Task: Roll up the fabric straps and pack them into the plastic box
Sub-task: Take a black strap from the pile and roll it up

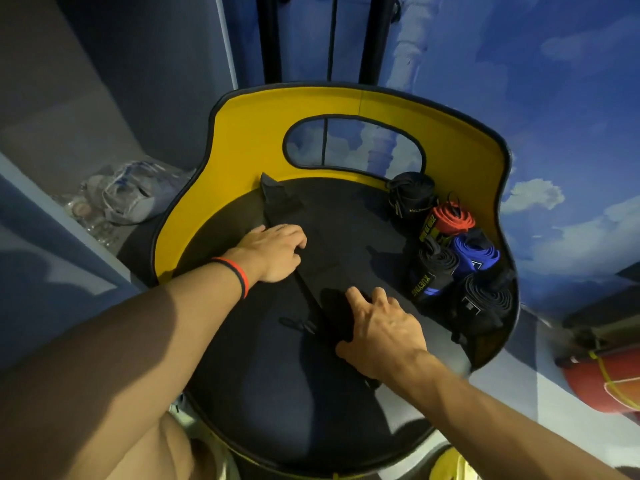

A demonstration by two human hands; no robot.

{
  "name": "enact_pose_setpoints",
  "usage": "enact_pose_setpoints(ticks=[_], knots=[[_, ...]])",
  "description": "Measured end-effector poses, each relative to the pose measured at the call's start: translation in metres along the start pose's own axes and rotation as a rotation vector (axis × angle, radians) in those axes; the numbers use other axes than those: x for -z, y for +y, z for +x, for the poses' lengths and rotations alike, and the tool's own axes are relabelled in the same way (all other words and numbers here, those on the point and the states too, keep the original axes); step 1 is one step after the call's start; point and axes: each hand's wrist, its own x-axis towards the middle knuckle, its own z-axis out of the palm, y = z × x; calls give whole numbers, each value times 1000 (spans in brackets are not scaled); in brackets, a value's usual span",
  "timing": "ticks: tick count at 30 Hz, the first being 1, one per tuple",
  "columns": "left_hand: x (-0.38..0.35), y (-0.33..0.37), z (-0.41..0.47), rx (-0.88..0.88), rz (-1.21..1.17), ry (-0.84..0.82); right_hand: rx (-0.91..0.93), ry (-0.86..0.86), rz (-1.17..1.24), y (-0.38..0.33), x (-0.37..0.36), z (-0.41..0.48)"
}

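Note:
A long black fabric strap (280, 206) lies flat across the dark seat of a yellow-backed chair (242, 133), running from the back left toward the front. My left hand (277, 252) rests on its middle with fingers curled down on the fabric. My right hand (377, 327) grips the strap's near end, which looks bunched under the fingers. Several rolled straps sit at the seat's right edge: a black roll (412, 195), a red roll (450, 220), a blue roll (476, 254) and more black rolls (436, 271). No plastic box is in view.
A crumpled clear plastic bag (128, 195) lies on the floor to the left of the chair. A red and orange object (602, 382) stands at the far right. Black poles (270, 36) rise behind the chair against a wall painted with sky and clouds.

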Motion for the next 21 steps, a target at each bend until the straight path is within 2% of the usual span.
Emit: enact_pose_setpoints(ticks=[5,7,11,15,21], knots=[[7,22,5,135,133,-102,20,4,-9,1,-6,-5],[6,37,0,119,202,-74,16,-12,-14,1,-5,-3],[-6,52,-10,53,10,-28,9,-22,-53,-1,-1,3],[-17,50,-11,40,109,-32,14,-76,-67,-1,5,2],[-18,45,-10,21,86,-45,23,-110,-68,7,2,-18]])
